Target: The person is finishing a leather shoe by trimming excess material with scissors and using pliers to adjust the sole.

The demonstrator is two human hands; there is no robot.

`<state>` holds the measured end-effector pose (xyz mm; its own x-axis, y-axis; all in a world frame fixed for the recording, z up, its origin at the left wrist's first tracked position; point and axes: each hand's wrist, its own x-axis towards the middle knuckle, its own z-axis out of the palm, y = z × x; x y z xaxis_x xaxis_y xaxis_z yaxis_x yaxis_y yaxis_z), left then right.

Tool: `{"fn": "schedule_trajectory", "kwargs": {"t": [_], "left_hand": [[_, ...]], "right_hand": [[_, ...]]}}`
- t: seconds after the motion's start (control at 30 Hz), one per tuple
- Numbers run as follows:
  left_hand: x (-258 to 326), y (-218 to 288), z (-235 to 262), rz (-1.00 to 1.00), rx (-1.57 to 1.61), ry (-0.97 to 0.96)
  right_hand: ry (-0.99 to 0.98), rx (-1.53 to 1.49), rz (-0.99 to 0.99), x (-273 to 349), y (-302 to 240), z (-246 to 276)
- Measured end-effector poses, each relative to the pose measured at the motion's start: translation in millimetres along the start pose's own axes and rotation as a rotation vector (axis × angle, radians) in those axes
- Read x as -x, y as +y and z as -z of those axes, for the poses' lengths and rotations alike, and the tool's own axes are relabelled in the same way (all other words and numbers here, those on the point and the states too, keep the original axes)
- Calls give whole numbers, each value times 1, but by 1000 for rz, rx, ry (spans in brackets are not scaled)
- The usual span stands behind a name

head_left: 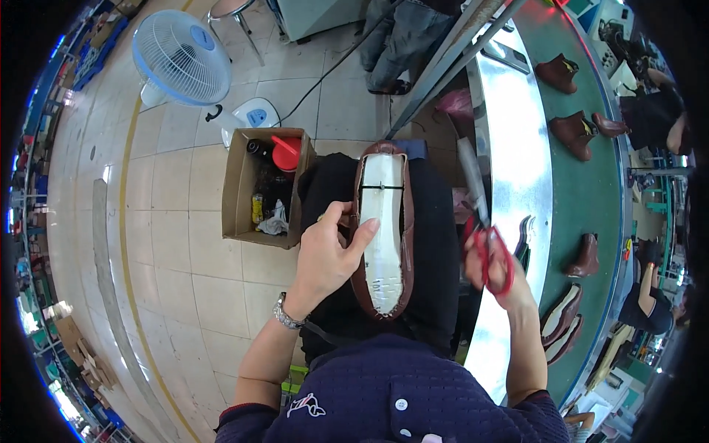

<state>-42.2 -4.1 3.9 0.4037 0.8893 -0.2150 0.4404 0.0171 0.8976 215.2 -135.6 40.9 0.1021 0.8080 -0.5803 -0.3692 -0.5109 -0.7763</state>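
Shoe upper on last point(384, 229) lies sole-up on our lap. Left hand point(329, 255) fingers clamped on its edge; right hand point(496, 267) fingers closed through red scissors point(484, 229). We judge: steady the last, trim small along the brown margin.

To your left, the open cardboard box point(244, 193) packed with bottles and a red cap stands just beside your lap, blocking a sideways reach. Past it, the pale tiled floor point(185, 280) gives room. To your right, the shiny metal ledge point(517, 170) and the green conveyor belt point(591, 199) carrying brown shoes hem you in.
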Motion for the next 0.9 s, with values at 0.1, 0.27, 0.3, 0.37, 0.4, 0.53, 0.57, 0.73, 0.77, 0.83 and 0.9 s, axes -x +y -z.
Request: {"fn": "schedule_trajectory", "kwargs": {"t": [0.1, 0.27, 0.3, 0.37, 0.4, 0.53, 0.57, 0.73, 0.77, 0.83, 0.9], "left_hand": [[3, 1, 2, -19, 68, -16], [3, 3, 7, -28, 111, -82], [2, 3, 8, -58, 103, -76], [1, 0, 6, -46, 143, -74], [1, -2, 7, -37, 180, -74], [-3, -12, 9, -83, 207, -58], [-2, -12, 9, -57, 219, -88], [0, -10, 6, -37, 236, -92], [1, -10, 6, -41, 232, -97], [2, -9, 4, -49, 208, -63], [1, -15, -2, -61, 234, -60]], "right_hand": [[-369, -7, -158, 25, -5, -35], [-338, -147, -255, 39, 15, -61], [-340, -144, -256, 34, 19, -63], [-295, -174, -296, 22, 24, -68], [-297, -173, -296, 19, 20, -72], [-308, 22, -183, 13, 14, -85], [-295, 5, -220, 15, 15, -82], [-299, 45, -259, 23, 11, -71], [-305, 36, -286, 21, 11, -70], [-291, 65, -283, 15, 5, -71], [-267, 62, -235, 12, 4, -71]]}}
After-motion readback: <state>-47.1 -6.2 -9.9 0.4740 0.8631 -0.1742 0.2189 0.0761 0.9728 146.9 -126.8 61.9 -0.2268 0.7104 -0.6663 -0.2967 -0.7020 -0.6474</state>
